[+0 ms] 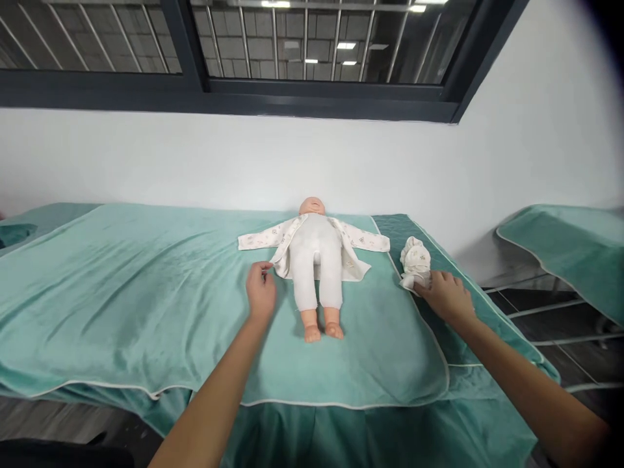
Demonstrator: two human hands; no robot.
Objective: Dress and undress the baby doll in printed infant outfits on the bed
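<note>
A baby doll [316, 244] in white, footless bodywear lies on its back, head toward the wall and bare feet toward me. A white printed baby jacket [358, 270] is spread open around it, both sleeves stretched out sideways. By the jacket's left lower corner is my left hand [261, 292], its fingers loosely bent with a gap between thumb and forefinger; whether a fingertip touches the cloth is hard to tell. On the right, my right hand [448, 296] has its fingers closed on the near end of a bunched white printed baby garment [416, 257].
The doll lies on a light green blanket [146, 292] over a darker green bed cover [487, 383]. Behind the bed stands a white wall [219, 162] with a dark-framed window [316, 97]. To the right is another green-covered bed [575, 247] with metal rails.
</note>
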